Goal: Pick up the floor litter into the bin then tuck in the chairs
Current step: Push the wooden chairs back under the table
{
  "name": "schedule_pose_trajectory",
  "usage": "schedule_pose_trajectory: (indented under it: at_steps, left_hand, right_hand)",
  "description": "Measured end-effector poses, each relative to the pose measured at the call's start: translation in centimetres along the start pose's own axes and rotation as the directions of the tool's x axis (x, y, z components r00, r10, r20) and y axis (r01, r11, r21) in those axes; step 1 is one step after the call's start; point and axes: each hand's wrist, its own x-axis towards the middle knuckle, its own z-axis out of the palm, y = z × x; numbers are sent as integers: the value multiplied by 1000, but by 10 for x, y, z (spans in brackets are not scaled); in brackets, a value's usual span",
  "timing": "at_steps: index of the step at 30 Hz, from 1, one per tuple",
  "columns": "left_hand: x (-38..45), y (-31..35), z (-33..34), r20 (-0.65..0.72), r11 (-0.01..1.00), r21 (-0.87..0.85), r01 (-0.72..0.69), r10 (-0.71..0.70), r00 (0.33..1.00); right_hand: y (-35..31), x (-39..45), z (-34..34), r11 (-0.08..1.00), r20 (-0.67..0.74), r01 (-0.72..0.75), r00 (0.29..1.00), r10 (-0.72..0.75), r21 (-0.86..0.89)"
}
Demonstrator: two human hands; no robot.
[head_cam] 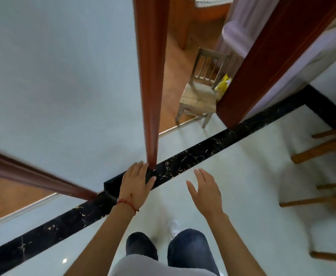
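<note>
A small pale wooden chair (200, 92) stands in a doorway ahead, its front legs on the threshold. Behind its right side lies a yellow wrapper (223, 85), partly hidden by the red-brown door frame. My left hand (136, 186), with a red string on the wrist, is spread open low over the black marble floor strip. My right hand (206, 191) is also open with fingers apart, over the white tile. Both hands hold nothing. No bin is in view.
A red-brown door frame post (151, 86) rises just ahead of my left hand; another frame (262, 62) is to the right. Brown wooden chair legs (320, 150) stick in from the right edge. A second doorway opens at the left. My feet stand on white tile.
</note>
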Motion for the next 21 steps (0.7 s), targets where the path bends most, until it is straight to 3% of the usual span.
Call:
schedule_pose_trajectory:
  at_steps: [5,10,21]
  left_hand:
    - [5,30,6,103,975,83,-204,195,975]
    - [-1,73,18,184,909,123,-399,374,909]
    - [-74,209,74,332,629,161,-761,691,642]
  right_hand:
    - [19,-46,-14,982,-70,-186,980,189,46]
    - [47,-97,-32,926,-159,-362,913,375,106]
    - [127,-233,-71,749,-308,-602,682,663,278]
